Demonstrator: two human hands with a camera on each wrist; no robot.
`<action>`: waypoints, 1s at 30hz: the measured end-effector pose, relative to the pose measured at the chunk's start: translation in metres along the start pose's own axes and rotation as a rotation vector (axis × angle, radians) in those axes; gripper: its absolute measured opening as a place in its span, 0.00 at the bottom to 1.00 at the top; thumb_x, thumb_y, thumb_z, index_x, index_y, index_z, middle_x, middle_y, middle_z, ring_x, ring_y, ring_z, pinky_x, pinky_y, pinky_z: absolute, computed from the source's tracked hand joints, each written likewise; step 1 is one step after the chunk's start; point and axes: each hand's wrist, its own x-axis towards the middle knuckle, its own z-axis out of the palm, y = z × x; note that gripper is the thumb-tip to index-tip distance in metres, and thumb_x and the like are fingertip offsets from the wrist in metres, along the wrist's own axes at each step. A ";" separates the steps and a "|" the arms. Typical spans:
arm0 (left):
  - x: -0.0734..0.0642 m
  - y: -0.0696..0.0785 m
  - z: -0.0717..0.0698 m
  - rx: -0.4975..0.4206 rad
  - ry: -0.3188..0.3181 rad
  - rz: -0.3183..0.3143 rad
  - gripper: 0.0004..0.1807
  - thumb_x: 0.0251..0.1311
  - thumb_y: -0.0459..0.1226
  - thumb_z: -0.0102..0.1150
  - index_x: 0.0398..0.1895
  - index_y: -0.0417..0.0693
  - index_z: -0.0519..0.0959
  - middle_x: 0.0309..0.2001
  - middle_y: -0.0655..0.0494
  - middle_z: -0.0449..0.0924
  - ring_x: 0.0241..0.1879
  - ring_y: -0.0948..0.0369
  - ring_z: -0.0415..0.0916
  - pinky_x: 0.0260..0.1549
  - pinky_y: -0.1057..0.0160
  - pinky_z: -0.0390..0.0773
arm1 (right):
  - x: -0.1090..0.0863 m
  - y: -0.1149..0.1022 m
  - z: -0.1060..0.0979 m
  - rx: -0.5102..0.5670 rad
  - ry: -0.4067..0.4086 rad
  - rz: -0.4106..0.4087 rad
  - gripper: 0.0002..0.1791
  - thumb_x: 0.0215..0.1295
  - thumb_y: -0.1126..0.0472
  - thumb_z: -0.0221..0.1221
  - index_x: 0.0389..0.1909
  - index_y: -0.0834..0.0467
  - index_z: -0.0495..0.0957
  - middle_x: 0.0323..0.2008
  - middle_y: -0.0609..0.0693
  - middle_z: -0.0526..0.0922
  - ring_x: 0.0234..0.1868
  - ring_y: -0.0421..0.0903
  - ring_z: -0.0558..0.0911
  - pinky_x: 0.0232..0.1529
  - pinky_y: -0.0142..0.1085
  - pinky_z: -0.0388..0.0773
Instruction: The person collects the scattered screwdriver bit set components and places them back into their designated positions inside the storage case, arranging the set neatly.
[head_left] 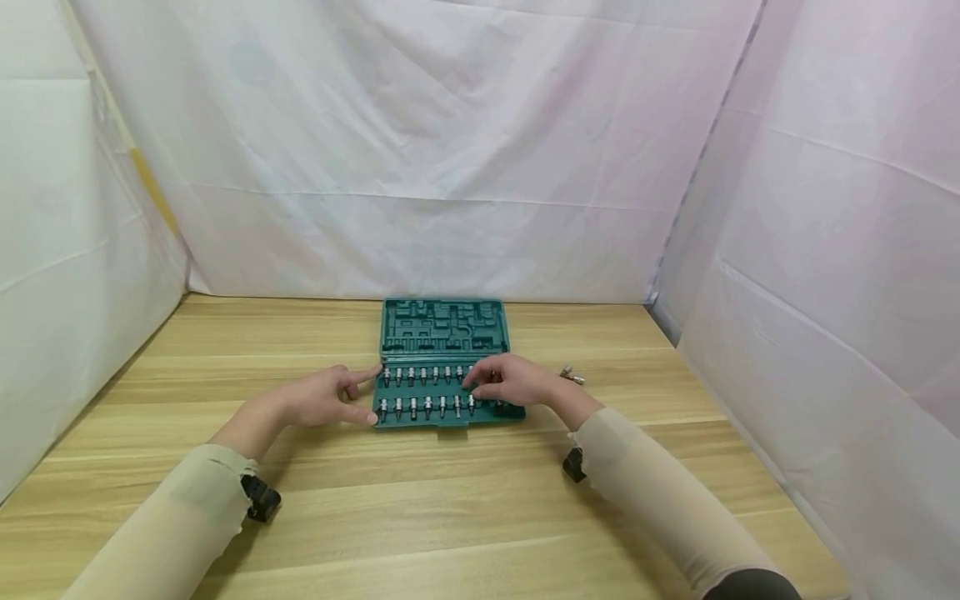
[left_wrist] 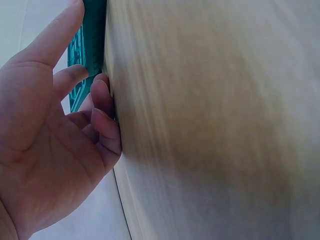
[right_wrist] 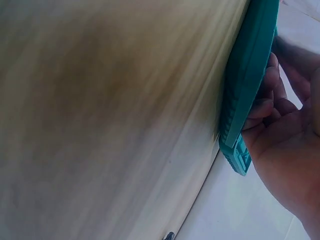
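An open green case [head_left: 450,425] lies on the wooden table, its moulded lid [head_left: 444,325] leaning back. Two rows of metal socket bits [head_left: 428,407] sit in its lower half. My left hand [head_left: 322,397] touches the case's left edge with a straight index finger and thumb, the thumb at the front corner; its other fingers curl in, as the left wrist view shows. Over the right part of the case is my right hand [head_left: 513,381], fingers bent down among the bits. It hides part of both rows, and whether it pinches a bit is hidden.
A few loose metal bits [head_left: 572,376] lie on the table right of the case. White cloth walls [head_left: 420,150] stand behind and on both sides of the table [head_left: 420,517]. Each wrist carries a small black camera.
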 end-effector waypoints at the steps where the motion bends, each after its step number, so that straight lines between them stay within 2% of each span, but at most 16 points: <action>1: 0.000 0.000 0.000 -0.001 -0.001 0.004 0.55 0.67 0.53 0.77 0.89 0.50 0.56 0.46 0.46 0.70 0.44 0.54 0.65 0.41 0.56 0.69 | 0.000 0.000 0.000 0.013 0.002 0.011 0.14 0.81 0.54 0.65 0.62 0.46 0.87 0.43 0.46 0.84 0.36 0.42 0.78 0.44 0.39 0.77; 5: 0.000 0.000 0.000 -0.005 -0.003 -0.001 0.55 0.67 0.53 0.77 0.89 0.50 0.56 0.47 0.46 0.70 0.45 0.53 0.66 0.42 0.55 0.70 | 0.002 0.001 0.002 0.039 -0.007 0.032 0.19 0.78 0.52 0.69 0.66 0.46 0.85 0.40 0.46 0.84 0.35 0.43 0.77 0.42 0.39 0.77; 10: 0.000 0.001 0.000 -0.010 -0.004 0.002 0.55 0.67 0.53 0.77 0.89 0.50 0.56 0.47 0.46 0.70 0.45 0.53 0.65 0.42 0.56 0.70 | 0.003 0.000 0.001 0.056 -0.019 0.050 0.18 0.78 0.54 0.68 0.66 0.46 0.85 0.38 0.47 0.82 0.32 0.43 0.74 0.41 0.38 0.75; 22: 0.000 0.000 -0.001 -0.003 -0.001 0.007 0.55 0.67 0.53 0.77 0.89 0.49 0.56 0.49 0.45 0.71 0.46 0.53 0.67 0.43 0.57 0.71 | 0.008 -0.012 -0.001 0.166 -0.007 0.171 0.16 0.73 0.57 0.72 0.59 0.45 0.87 0.27 0.46 0.72 0.28 0.46 0.67 0.40 0.41 0.71; 30: -0.001 0.000 -0.001 0.001 0.001 0.003 0.55 0.66 0.53 0.77 0.89 0.50 0.57 0.48 0.46 0.71 0.46 0.53 0.66 0.43 0.56 0.70 | 0.011 -0.012 -0.001 0.203 -0.011 0.195 0.15 0.72 0.60 0.73 0.57 0.48 0.87 0.26 0.46 0.72 0.27 0.45 0.67 0.40 0.40 0.72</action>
